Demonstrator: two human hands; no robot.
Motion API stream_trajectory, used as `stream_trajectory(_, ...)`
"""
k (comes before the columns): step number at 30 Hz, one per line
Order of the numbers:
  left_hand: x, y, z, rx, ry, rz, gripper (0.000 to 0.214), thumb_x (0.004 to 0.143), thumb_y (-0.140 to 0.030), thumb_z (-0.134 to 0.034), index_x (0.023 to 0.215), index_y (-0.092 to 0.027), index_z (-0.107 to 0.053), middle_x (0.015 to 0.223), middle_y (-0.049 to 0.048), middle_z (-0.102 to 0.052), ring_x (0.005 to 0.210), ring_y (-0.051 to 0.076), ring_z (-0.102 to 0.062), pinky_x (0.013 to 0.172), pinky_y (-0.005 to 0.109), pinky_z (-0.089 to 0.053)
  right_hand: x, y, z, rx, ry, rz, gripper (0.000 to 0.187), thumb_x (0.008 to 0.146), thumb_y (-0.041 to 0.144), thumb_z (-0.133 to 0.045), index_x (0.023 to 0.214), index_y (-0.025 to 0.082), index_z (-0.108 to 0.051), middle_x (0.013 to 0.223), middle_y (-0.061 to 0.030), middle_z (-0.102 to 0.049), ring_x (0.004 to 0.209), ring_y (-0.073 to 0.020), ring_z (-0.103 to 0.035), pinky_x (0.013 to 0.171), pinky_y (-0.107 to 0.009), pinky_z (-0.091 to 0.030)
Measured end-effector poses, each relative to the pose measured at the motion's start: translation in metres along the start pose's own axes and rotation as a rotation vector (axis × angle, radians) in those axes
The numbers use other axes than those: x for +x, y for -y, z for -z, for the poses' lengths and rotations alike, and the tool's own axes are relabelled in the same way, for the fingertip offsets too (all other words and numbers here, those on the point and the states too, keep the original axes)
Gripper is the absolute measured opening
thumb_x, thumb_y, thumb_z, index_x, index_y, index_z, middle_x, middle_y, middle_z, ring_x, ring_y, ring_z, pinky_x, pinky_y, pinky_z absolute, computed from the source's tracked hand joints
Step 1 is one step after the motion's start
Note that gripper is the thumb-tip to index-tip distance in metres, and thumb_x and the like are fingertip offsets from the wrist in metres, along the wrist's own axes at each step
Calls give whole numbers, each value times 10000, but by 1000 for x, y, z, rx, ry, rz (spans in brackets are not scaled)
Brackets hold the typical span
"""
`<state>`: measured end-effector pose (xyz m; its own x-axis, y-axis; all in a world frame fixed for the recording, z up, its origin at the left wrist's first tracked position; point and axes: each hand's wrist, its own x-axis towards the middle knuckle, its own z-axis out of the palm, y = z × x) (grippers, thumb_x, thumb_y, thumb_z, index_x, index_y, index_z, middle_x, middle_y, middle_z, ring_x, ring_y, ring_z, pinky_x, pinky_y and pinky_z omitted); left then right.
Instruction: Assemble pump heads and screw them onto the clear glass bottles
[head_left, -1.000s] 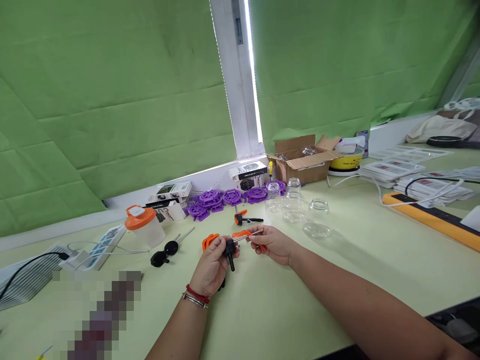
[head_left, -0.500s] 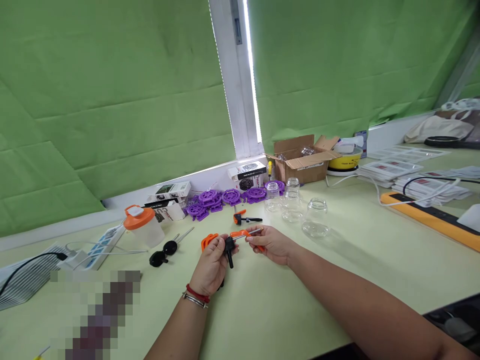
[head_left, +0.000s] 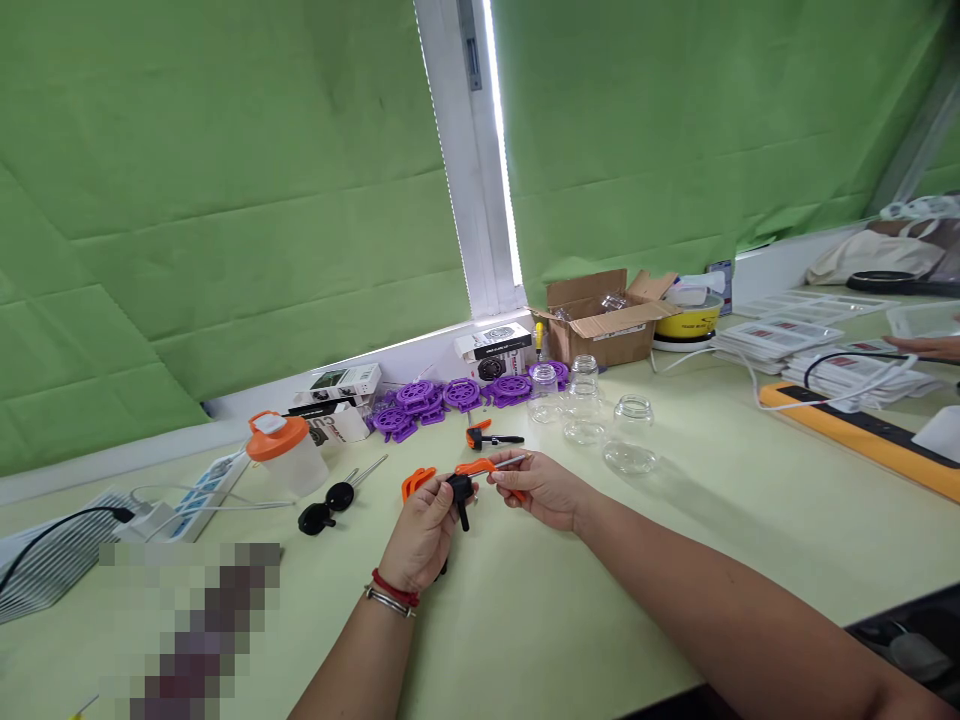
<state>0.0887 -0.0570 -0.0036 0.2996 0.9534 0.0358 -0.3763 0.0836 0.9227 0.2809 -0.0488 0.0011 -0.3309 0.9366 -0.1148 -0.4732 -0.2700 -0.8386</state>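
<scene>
Raised slightly since a second ago, the black clamp piece [head_left: 461, 488] sits pinched in the left hand [head_left: 421, 525] above the tabletop [head_left: 570, 600]. Its metal rod [head_left: 511, 461] reaches the right hand [head_left: 543, 488], whose fingertips grip the far end. An orange part [head_left: 474, 467] shows against the rod. Just beyond lies an orange-and-black clamp [head_left: 491, 438]; clear jars [head_left: 630, 450] stand to the right, purple discs [head_left: 463, 394] behind. Far right, another person's hand [head_left: 934, 346] has come into view near a pale tray [head_left: 921, 320].

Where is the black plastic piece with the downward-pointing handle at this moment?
In the head view, below centre, the black plastic piece is in the left hand, left of the right hand.
</scene>
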Motion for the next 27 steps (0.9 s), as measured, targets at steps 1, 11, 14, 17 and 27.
stream_trajectory(1,0,0,0,0,3,-1,336,738,-433,-705,930,-159,-672,958,95,-676,918,211,-595,876,337,-412,0,0,-1,-2,-2,-2,443,502,244,-871,864,160,-630,673,6,-630,534,-66,-455,534,-237,-317)
stream_trajectory(11,-2,-1,-1,24,41,-17,283,773,-389,-682,964,-181,-662,989,79,-673,916,202,-591,894,334,-402,3,-7,1,-34,34,11,429,505,265,-870,872,169,-670,664,5,-626,522,-68,-437,511,-240,-291)
stream_trajectory(14,-3,-1,-1,23,56,-31,291,762,-372,-696,985,-189,-660,1014,74,-669,911,201,-593,895,335,-401,4,-8,2,-50,29,9,418,511,264,-869,875,172,-686,667,-1,-635,522,-72,-438,505,-241,-284)
stream_trajectory(17,-4,0,-1,17,59,-24,317,741,-354,-719,1007,-197,-644,1006,69,-666,881,200,-601,857,337,-414,3,-8,2,-51,24,9,412,506,256,-871,870,167,-701,664,-5,-642,524,-73,-451,509,-244,-287)
stream_trajectory(27,-5,0,-2,89,61,-66,369,710,-345,-741,1033,-213,-623,899,53,-687,767,184,-610,727,300,-400,1,-7,0,-50,9,14,402,458,214,-879,831,162,-736,701,-29,-673,577,-102,-534,529,-254,-302)
